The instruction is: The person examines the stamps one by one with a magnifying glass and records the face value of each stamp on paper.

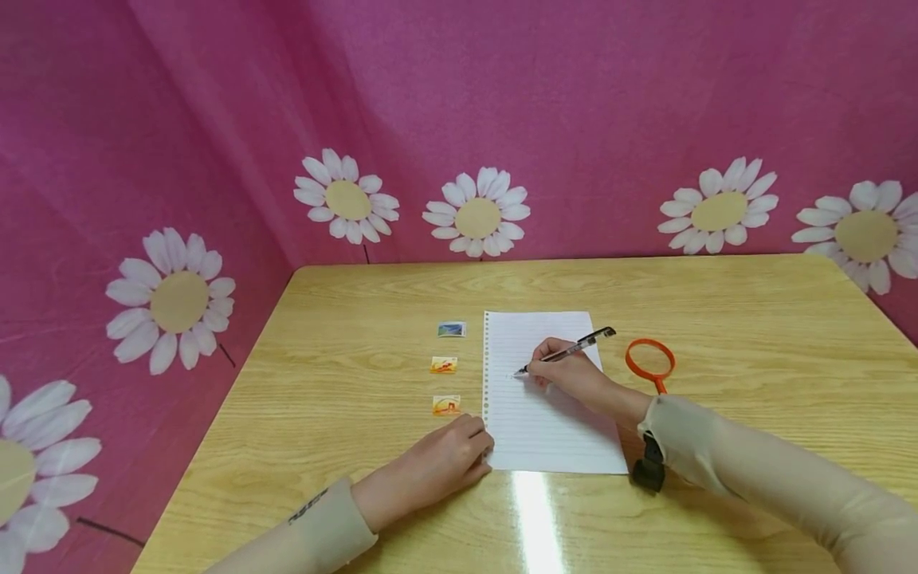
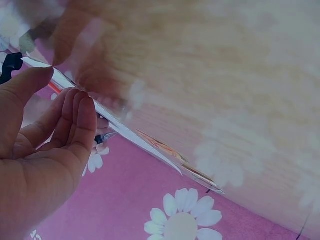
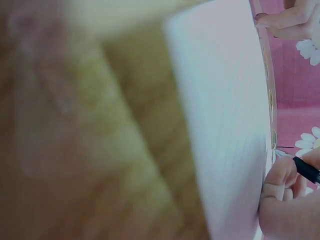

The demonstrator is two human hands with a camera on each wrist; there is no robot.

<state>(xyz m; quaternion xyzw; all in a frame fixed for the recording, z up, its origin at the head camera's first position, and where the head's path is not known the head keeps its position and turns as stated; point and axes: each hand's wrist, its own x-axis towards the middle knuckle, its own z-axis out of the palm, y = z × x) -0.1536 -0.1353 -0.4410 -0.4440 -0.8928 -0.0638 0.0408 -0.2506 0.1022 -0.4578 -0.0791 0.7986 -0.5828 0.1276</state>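
Observation:
My right hand grips a black-capped clear pen, its tip down on a lined sheet of paper with punched holes along the left edge. Small faint marks show near the tip. In the right wrist view the pen sticks out past the curled fingers. My left hand rests on the table at the sheet's lower left corner, fingertips right at its edge. The left wrist view shows that hand with fingers loosely bent and the thumb apart from them.
Three small stamp-like pictures lie in a column left of the paper: a blue one, a yellow one and a yellow-orange one. A red magnifying glass lies beside my right forearm. Pink flowered cloth hangs behind the wooden table.

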